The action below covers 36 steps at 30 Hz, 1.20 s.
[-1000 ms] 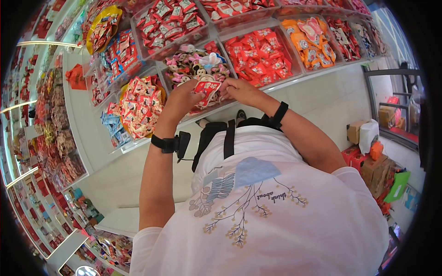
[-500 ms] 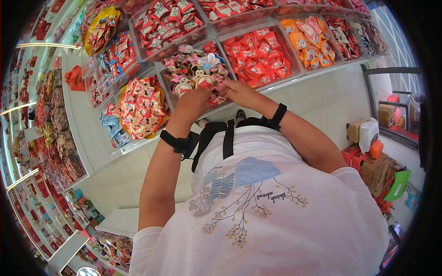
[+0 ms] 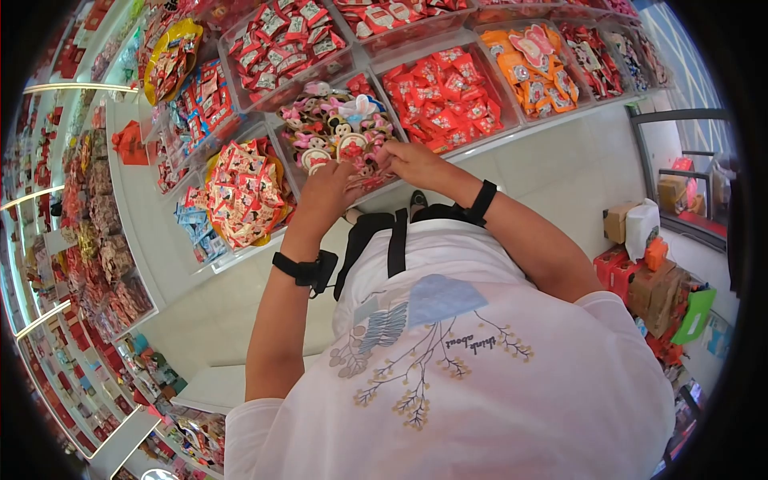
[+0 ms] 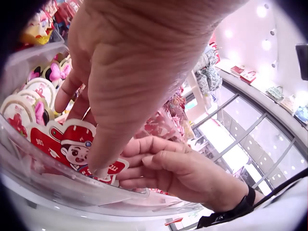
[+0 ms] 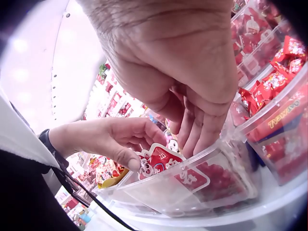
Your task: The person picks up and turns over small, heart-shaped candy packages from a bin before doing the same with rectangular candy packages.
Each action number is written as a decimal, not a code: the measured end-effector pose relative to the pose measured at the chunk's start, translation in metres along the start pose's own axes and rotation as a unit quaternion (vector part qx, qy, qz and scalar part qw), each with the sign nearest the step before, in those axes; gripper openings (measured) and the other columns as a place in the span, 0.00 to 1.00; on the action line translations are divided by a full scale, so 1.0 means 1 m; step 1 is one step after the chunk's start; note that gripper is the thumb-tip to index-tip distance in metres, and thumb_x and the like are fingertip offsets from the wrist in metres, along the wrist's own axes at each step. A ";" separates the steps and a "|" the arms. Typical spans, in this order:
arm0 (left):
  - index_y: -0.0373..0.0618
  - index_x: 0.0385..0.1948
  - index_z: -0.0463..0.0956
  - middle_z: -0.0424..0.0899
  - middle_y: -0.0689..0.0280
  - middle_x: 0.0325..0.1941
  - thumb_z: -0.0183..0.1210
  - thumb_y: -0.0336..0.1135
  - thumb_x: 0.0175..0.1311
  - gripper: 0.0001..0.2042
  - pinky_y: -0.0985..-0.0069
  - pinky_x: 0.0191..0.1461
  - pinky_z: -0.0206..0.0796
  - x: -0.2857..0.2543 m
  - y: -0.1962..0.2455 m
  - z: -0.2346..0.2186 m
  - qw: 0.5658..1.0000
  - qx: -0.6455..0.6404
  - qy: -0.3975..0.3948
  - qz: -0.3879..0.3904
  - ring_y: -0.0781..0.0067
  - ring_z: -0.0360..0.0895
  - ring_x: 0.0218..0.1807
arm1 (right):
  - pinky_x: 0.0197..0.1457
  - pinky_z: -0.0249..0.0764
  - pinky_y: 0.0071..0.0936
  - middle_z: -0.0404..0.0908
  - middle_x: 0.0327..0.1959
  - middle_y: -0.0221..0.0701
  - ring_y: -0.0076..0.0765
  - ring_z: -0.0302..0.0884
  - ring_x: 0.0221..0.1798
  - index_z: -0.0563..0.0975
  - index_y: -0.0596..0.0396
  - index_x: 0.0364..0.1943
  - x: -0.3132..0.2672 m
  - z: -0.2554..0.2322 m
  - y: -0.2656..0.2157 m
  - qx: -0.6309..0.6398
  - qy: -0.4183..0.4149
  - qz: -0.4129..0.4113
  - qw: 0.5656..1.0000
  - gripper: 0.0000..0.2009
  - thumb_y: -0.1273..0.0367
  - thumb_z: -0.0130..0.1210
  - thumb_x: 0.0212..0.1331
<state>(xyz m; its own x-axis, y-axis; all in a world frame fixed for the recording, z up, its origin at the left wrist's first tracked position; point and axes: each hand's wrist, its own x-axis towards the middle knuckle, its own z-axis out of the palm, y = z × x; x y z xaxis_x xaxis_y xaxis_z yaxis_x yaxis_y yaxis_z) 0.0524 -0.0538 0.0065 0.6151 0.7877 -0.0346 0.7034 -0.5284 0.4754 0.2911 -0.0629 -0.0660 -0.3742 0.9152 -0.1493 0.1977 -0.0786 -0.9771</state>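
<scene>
My left hand (image 3: 326,192) is at the front of a clear bin of cartoon-shaped cards (image 3: 336,120). In the left wrist view this hand (image 4: 120,82) has its thumb on a red card (image 4: 72,144) showing a figure in a red hat, its fingers behind. The card stands inside the bin's front wall. My right hand (image 3: 416,164) is at the same bin; in the right wrist view its fingers (image 5: 197,127) point down inside the rim, beside the red card (image 5: 161,159). The left wrist view shows its fingers loosely bent near the card's edge, gripping nothing visible.
Red packets (image 3: 444,96) fill the bin to the right, orange ones (image 3: 532,72) the bin beyond. A yellow-rimmed dish of packets (image 3: 244,192) sits to the left. Cardboard boxes (image 3: 656,292) stand at the far right, shelves of goods at the left.
The red card my left hand held up over the bin a second ago is lower, down inside the bin's front. The left hand has shifted slightly down. My right hand has hardly moved.
</scene>
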 end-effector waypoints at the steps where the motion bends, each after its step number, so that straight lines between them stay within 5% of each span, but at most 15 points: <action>1: 0.47 0.44 0.78 0.81 0.58 0.41 0.66 0.34 0.58 0.13 0.58 0.48 0.73 -0.003 -0.002 -0.001 1.000 -0.001 -0.015 -0.005 0.51 0.80 0.46 | 0.49 0.76 0.31 0.83 0.37 0.37 0.34 0.81 0.41 0.77 0.57 0.44 -0.001 0.000 0.000 0.010 0.004 0.001 1.000 0.10 0.77 0.45 0.63; 9: 0.46 0.36 0.78 0.81 0.58 0.37 0.56 0.32 0.64 0.04 0.57 0.42 0.75 0.005 -0.001 0.019 0.997 0.062 -0.039 -0.004 0.52 0.82 0.43 | 0.44 0.77 0.33 0.83 0.35 0.36 0.33 0.82 0.37 0.77 0.56 0.43 -0.001 -0.002 -0.005 0.100 0.025 0.031 0.994 0.09 0.76 0.46 0.65; 13: 0.46 0.35 0.78 0.82 0.58 0.38 0.52 0.30 0.65 0.05 0.58 0.40 0.76 0.013 -0.003 0.033 0.994 0.098 -0.058 0.006 0.54 0.83 0.42 | 0.43 0.77 0.35 0.84 0.32 0.37 0.38 0.83 0.36 0.79 0.54 0.41 0.000 -0.005 -0.007 -0.054 0.023 -0.004 0.998 0.08 0.74 0.49 0.63; 21: 0.46 0.42 0.76 0.82 0.55 0.40 0.60 0.36 0.64 0.09 0.56 0.45 0.74 0.009 0.003 0.026 0.998 0.009 -0.066 -0.011 0.50 0.82 0.42 | 0.42 0.77 0.38 0.85 0.34 0.41 0.45 0.84 0.37 0.81 0.54 0.39 -0.003 -0.002 -0.003 -0.114 0.008 -0.056 0.992 0.09 0.71 0.50 0.61; 24: 0.46 0.42 0.76 0.82 0.55 0.40 0.61 0.36 0.63 0.09 0.56 0.46 0.74 0.014 0.002 0.030 0.996 0.024 -0.081 -0.005 0.50 0.82 0.43 | 0.42 0.77 0.37 0.84 0.33 0.42 0.46 0.84 0.37 0.80 0.56 0.39 -0.001 0.000 -0.003 -0.032 0.045 -0.025 0.998 0.08 0.72 0.50 0.61; 27: 0.46 0.42 0.77 0.82 0.54 0.38 0.60 0.35 0.62 0.09 0.56 0.46 0.74 0.022 -0.002 0.039 0.995 0.035 -0.091 0.010 0.49 0.82 0.42 | 0.42 0.78 0.29 0.84 0.33 0.37 0.30 0.83 0.36 0.79 0.60 0.42 -0.003 -0.009 -0.011 -0.078 0.049 -0.008 0.996 0.10 0.77 0.46 0.64; 30: 0.46 0.42 0.78 0.83 0.54 0.37 0.60 0.33 0.60 0.10 0.56 0.46 0.74 0.027 -0.006 0.048 0.995 0.042 -0.087 0.027 0.49 0.82 0.42 | 0.41 0.78 0.28 0.83 0.31 0.35 0.28 0.82 0.35 0.78 0.61 0.40 -0.005 -0.011 -0.012 -0.049 0.055 0.013 0.997 0.09 0.77 0.45 0.64; 33: 0.45 0.41 0.80 0.85 0.55 0.36 0.56 0.29 0.61 0.09 0.58 0.43 0.76 0.032 -0.011 0.062 0.996 0.032 -0.044 0.067 0.51 0.84 0.40 | 0.42 0.78 0.35 0.84 0.31 0.43 0.44 0.84 0.36 0.79 0.58 0.38 -0.004 -0.010 -0.009 -0.024 0.066 0.010 0.997 0.07 0.73 0.49 0.62; 36: 0.44 0.41 0.81 0.86 0.55 0.36 0.54 0.28 0.61 0.09 0.60 0.40 0.77 0.035 -0.014 0.075 0.995 0.044 -0.036 0.079 0.53 0.85 0.39 | 0.41 0.77 0.35 0.84 0.32 0.43 0.43 0.84 0.35 0.80 0.58 0.39 -0.004 -0.010 -0.009 -0.049 0.075 0.004 0.996 0.08 0.73 0.49 0.61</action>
<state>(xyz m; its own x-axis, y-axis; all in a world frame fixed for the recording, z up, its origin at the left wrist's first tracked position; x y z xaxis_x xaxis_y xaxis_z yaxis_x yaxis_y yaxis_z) 0.0903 -0.0427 -0.0676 0.7419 0.6698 -0.0303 0.6229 -0.6718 0.4008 0.2995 -0.0622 -0.0550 -0.2352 0.9639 -0.1249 0.2892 -0.0533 -0.9558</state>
